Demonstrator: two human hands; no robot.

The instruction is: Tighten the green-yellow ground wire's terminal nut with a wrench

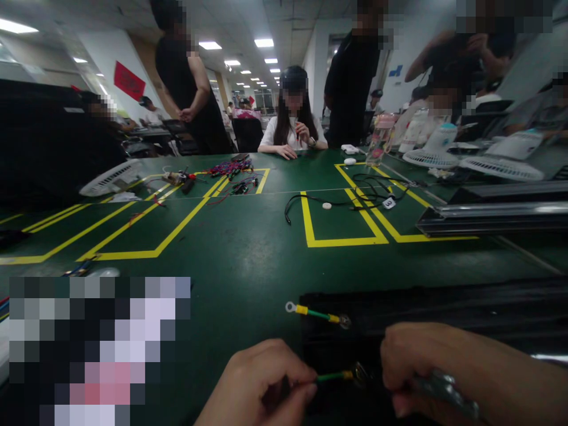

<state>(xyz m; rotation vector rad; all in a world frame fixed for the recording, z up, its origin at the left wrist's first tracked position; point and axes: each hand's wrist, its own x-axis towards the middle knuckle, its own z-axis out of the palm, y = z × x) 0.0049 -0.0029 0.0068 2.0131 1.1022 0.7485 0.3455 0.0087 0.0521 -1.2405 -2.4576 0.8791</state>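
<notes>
My left hand [266, 384] pinches the near end of a short green ground wire [332, 376] between thumb and finger. That wire's yellow-sleeved far end meets a round metal fastener [361, 374] on a long black profile [488, 305]. A second green wire [318, 314] lies farther back on the profile, its bare ring terminal [290, 307] sticking out past the left end. Just right of the fasteners, my right hand [421, 364] is closed, fingers curled under. Against its palm shows a shiny grey thing [448, 387], whose kind I cannot make out.
Yellow tape [346, 242] marks areas on the green table [248, 248]. Black cables [328, 201], tangled wires [233, 167], more black profiles [501, 207] and white fans [430, 151] lie beyond. A person [293, 127] sits opposite; others stand behind.
</notes>
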